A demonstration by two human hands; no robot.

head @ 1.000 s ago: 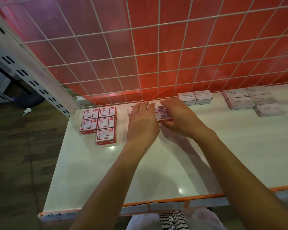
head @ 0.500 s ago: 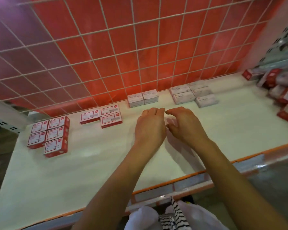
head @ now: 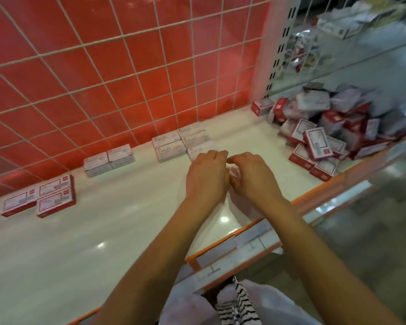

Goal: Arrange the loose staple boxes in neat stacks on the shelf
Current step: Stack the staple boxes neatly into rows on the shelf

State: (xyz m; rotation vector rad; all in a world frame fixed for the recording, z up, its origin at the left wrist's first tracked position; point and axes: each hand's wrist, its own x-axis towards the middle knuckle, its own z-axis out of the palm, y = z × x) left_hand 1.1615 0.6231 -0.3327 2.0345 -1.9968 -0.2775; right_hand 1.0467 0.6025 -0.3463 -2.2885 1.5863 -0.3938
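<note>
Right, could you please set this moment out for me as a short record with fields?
surface: white shelf, red wire-grid back panel behind
arranged: red staple boxes at left; small grey group and larger grey group along the back
unsorted: loose pile of staple boxes at right end
left hand: loosely curled, holds nothing
right hand: loosely curled, holds nothing
hands: side by side over the shelf, near the larger grey group

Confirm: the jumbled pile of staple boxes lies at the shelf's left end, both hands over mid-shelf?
No. The head view shows the jumbled pile at the right end of the shelf; left hand and right hand are over mid-shelf as stated.
</note>
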